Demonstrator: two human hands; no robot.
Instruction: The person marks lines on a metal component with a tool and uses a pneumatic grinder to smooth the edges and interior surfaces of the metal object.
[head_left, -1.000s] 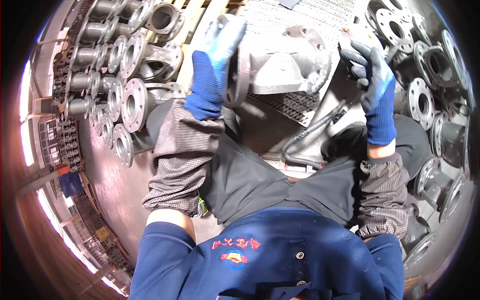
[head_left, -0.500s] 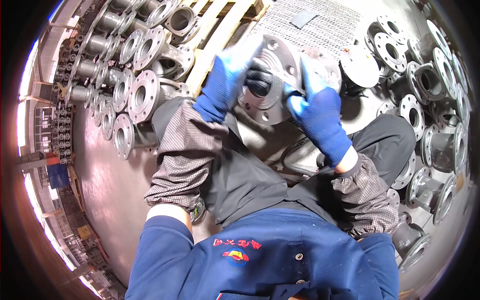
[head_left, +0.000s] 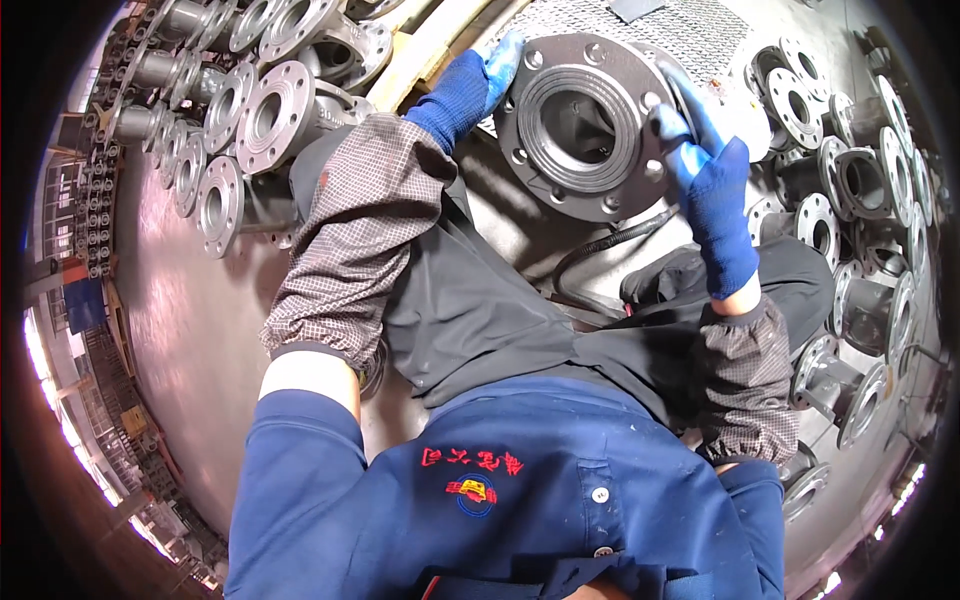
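Note:
A grey flanged metal valve body or pipe fitting (head_left: 560, 187) is in front of me, its round bolt-holed face and stepped central bore turned toward me. My left hand (head_left: 494, 78), in a blue coated glove, is closed against the flange's upper left edge. Around the right rim curl the fingers of my right hand (head_left: 702, 150), gloved alike. The far side of the piece is hidden behind its flange. Below it, a black hose (head_left: 600, 246) loops between my legs.
Several grey flanged fittings (head_left: 270, 118) stand stacked on the left beside a wooden pallet (head_left: 432, 62). More flanged fittings (head_left: 868, 305) crowd the right side. Beyond the held piece lies a perforated metal mesh surface (head_left: 690, 38) with a small grey piece (head_left: 636, 9) on it.
The fitting has turned so its flange face shows more fully toward me. My right hand has shifted right along with its rim. The whole view has also shifted.

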